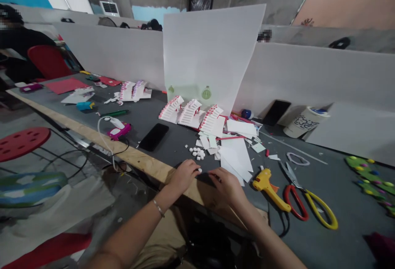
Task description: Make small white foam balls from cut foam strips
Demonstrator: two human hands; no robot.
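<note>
At the table's front edge, my left hand (183,175) pinches a small white roll (200,170) between thumb and fingertips. Just to its right, my right hand (228,184) has its fingers drawn together; whatever they hold is too small to make out. Beyond both hands lies a little heap of similar white rolls (197,153). White paper sheets (236,157) and cut scraps spread out past my right hand. Three small white paper staircases (190,113) with red-tipped edges stand farther back, against an upright white board (212,50).
On the right lie a yellow glue gun (268,186), large scissors (298,195) and a patterned paper cup (304,121). A black phone (153,136) and a purple device (119,130) are on the left. Red stools (24,142) stand beside the table; another person sits far left.
</note>
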